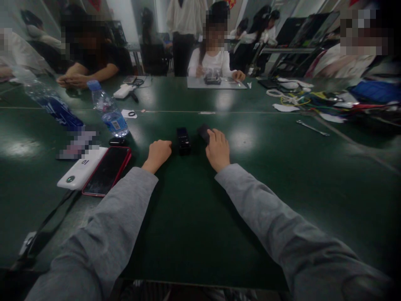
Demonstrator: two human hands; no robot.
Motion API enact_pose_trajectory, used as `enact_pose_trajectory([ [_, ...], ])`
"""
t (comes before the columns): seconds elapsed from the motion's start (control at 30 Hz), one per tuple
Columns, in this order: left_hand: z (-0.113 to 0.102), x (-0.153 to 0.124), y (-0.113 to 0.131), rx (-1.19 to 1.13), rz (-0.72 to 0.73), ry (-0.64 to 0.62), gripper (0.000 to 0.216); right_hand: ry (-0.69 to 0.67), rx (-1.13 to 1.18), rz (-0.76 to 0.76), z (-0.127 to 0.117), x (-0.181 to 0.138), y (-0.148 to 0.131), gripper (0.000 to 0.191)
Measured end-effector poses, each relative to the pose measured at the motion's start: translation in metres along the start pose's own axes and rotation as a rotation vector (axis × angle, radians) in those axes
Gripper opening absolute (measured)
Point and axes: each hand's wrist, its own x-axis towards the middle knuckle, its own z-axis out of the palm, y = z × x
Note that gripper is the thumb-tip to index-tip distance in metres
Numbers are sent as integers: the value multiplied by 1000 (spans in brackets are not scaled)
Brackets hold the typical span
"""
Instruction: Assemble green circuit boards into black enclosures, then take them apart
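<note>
On the dark green table, a small black device [183, 141] with small light markings on its upper face stands between my two hands. My left hand [158, 154] rests in a loose fist just left of it, apart from it, and nothing shows in the fingers. To the right, my right hand [217, 146] has its fingers over the edge of a flat dark rectangular piece [204, 133]. Its thumb side is against that piece, which is tilted and partly covered by the hand. What kind of thing the piece is, I cannot tell.
At left lie a red-cased phone [108, 170], a white power bank [82, 169] with a strap, a black case [117, 141] and two water bottles, the nearer one [112, 115] capped. A wrench [312, 128] and a heap of cables [338, 98] lie right. Across sits a co-worker [216, 62] at a grey mat [194, 85].
</note>
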Motion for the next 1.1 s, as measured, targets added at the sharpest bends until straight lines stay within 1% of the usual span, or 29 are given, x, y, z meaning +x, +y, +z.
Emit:
enact_pose_trajectory([
  [0.1,1,0,0,3,8,12,37,-23,-26,-53,-1,-1,-2,56],
  [0.27,2,0,-1,-8,12,16,37,-57,-1,-158,-1,-1,-3,60],
  [0.57,0,0,-1,-34,18,3,38,-127,51,-258,-6,-2,-9,47],
  [0.67,0,0,-1,-34,11,2,38,-85,62,-214,-5,-2,-8,50],
  [0.73,1,0,-1,-31,10,2,37,-30,56,-130,-2,-2,-6,54],
  [0.8,1,1,-1,-31,11,1,37,-8,64,-41,1,-2,-3,56],
  [0.87,1,1,-1,-30,9,-5,37,-41,101,11,4,-1,0,56],
  [0.97,1,1,0,-22,-1,-8,37,-102,136,27,6,0,2,57],
  [1.1,0,0,0,-18,0,2,37,-86,90,44,5,0,1,56],
])
